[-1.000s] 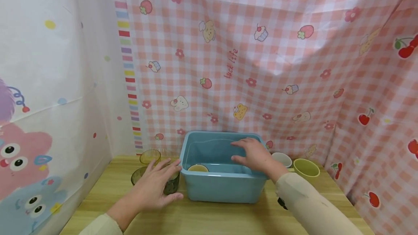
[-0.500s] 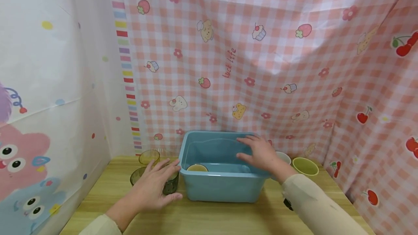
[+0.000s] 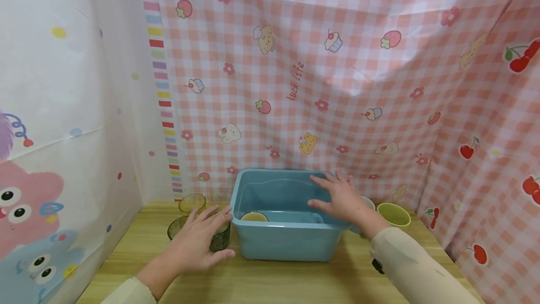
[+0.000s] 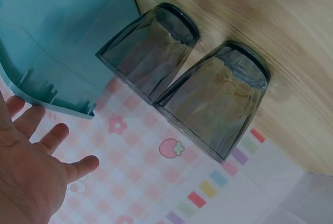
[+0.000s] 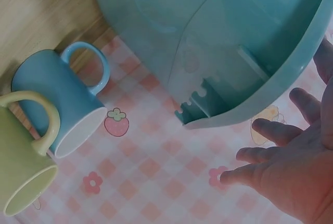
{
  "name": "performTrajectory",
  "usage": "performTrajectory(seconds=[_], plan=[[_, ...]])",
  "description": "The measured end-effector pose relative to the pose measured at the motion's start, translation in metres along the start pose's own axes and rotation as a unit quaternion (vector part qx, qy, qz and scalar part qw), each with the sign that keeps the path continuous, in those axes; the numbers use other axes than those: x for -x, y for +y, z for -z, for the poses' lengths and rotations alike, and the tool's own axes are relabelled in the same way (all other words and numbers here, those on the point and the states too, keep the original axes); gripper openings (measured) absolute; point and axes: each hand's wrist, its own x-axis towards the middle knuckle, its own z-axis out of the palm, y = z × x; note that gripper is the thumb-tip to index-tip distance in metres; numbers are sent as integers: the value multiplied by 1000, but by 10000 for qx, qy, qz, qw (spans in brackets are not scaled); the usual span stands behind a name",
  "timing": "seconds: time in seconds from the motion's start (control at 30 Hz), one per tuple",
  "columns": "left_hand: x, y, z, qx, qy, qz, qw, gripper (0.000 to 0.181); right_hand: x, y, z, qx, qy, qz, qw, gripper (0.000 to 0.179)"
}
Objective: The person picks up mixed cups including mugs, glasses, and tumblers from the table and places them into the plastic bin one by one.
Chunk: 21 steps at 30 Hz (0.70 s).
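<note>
A blue plastic tub stands on the table between my hands. Inside it, near the front left, a yellow-rimmed cup shows. My left hand hovers with spread fingers by the tub's left edge, above two dark tinted glass tumblers, and holds nothing. Over the tub's right side is my right hand, its fingers extended and nothing in its grasp. To the tub's right stand a blue mug with a white inside and a yellow-green mug, both with handles.
An amber glass is behind the dark tumblers at the left. The wooden table runs along the front. A pink checked cloth hangs behind, with a white patterned cloth at the left.
My right hand has drifted right, from above the tub's inside to its right rim. My left hand has stayed almost still, and the tub and cups have not moved.
</note>
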Motion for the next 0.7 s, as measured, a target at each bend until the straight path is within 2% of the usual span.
performTrajectory(seconds=[0.47,0.7], plan=[[0,-1,-2,-73,34,10,10000,88,14,16,14,-19,327,-88,9994,74],[0,0,0,1,25,-3,10000,86,19,31,19,-61,688,-18,9976,74]])
